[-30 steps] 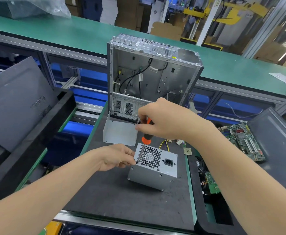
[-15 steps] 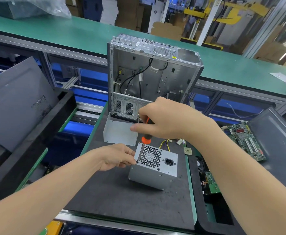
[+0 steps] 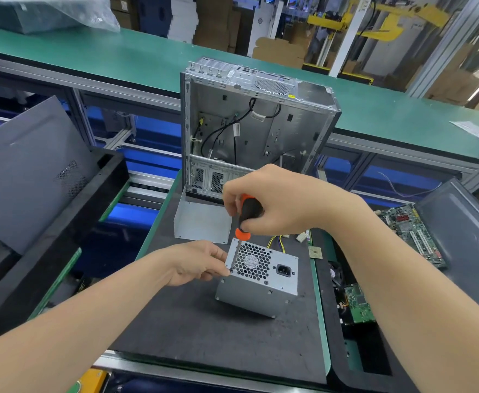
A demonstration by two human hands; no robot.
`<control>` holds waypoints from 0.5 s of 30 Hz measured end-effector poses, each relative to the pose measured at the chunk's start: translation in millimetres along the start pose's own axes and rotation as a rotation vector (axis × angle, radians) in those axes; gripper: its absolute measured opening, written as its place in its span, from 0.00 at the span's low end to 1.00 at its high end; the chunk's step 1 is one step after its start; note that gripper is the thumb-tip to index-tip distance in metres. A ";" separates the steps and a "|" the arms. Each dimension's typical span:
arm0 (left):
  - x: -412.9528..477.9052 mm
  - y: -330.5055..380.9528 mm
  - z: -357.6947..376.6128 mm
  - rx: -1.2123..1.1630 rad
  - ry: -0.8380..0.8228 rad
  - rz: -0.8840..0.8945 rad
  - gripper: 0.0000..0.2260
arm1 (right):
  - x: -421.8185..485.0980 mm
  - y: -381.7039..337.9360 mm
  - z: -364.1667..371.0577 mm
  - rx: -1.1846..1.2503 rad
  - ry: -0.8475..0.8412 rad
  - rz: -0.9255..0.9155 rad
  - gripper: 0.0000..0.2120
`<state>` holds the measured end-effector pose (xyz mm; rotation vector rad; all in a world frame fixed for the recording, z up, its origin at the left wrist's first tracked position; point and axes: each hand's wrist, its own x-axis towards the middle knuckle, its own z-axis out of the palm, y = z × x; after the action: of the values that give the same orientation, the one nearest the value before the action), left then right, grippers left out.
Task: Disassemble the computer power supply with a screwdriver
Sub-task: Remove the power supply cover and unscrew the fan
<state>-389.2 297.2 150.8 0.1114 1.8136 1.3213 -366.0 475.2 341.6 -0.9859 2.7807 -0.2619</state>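
gripping the screwdriver [image 3: 250,211] by its black and orange handle, the right hand [image 3: 278,204] has its fingers curled round the grip and holds the tool tilted. the shaft slants down and left to the near left corner of the psu [image 3: 261,283]. the left hand [image 3: 195,262] is at that same corner, thumb and fingertips pinched on the psu's left edge right beside the tip. whether they also touch the shaft i cannot tell.

the psu lies on the dark mat [image 3: 204,333] in front of the person, fan grille and power socket facing up and toward the camera. its wires [image 3: 275,241] trail out behind. the two hands are close, right above left.

behind the psu a bent metal plate [image 3: 201,222] stands on the mat, and behind that the open case [image 3: 261,123] stands upright with black cables inside. a small chip [image 3: 315,252] lies at the mat's right edge. farther right a green board [image 3: 411,234] rests in a dark tray. a green belt [image 3: 119,58] runs across behind the case.
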 end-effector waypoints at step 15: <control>-10.2 1.5 4.2 -0.061 0.038 0.028 0.20 | -7.4 8.9 0.4 0.104 -0.003 0.065 0.15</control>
<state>-380.6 295.6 157.7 0.0791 1.8078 1.4060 -365.6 486.7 340.1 -0.8694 2.7589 -0.3916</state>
